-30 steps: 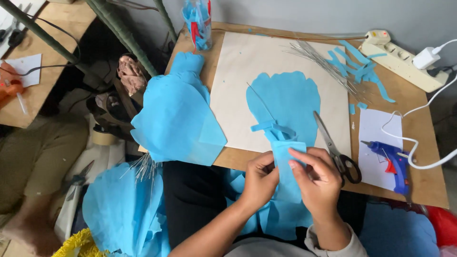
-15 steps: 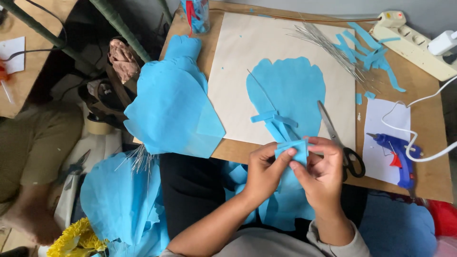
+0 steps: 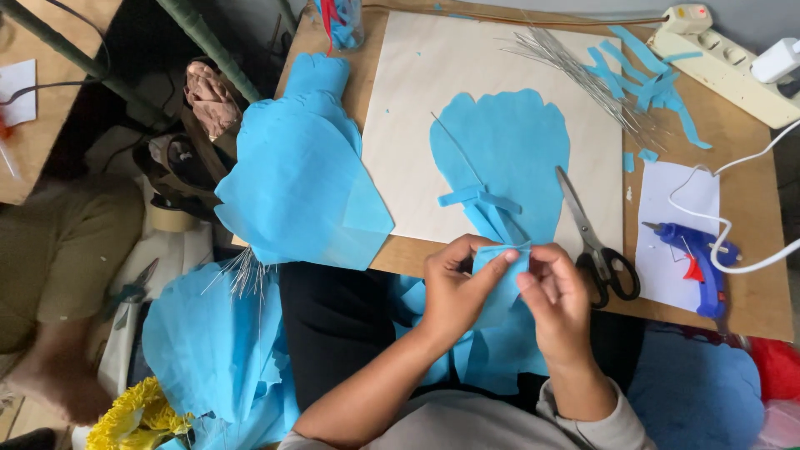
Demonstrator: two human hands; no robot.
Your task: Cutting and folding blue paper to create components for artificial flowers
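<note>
Wooden boards make up the bench (image 3: 750, 275), crowded with blue paper work, and at its near edge both hands meet over a small blue paper strip (image 3: 502, 275). The left hand (image 3: 454, 287) pinches its left side between thumb and fingers; the right hand (image 3: 557, 292) is closed on its right edge, so the strip is held taut above the lap, just off the bench.

Judging by what lies about, the work is well under way: a large petal-shaped blue cutout (image 3: 508, 154) rests on the cream sheet (image 3: 417, 108) with a thin wire (image 3: 457, 148) and loose blue strips (image 3: 483, 204) on it, and a stack of finished blue cutouts (image 3: 304, 187) hangs over the left edge. Many more wires (image 3: 583, 71) wait unused, so a good share seems left.

Scissors (image 3: 596, 242) lie just right of the hands, near a blue glue gun (image 3: 696, 258) on white paper (image 3: 679, 225), its cord trailing back to a power strip (image 3: 733, 62). Blue offcuts (image 3: 650, 75) litter the far corner. Nothing blocks the hands.
</note>
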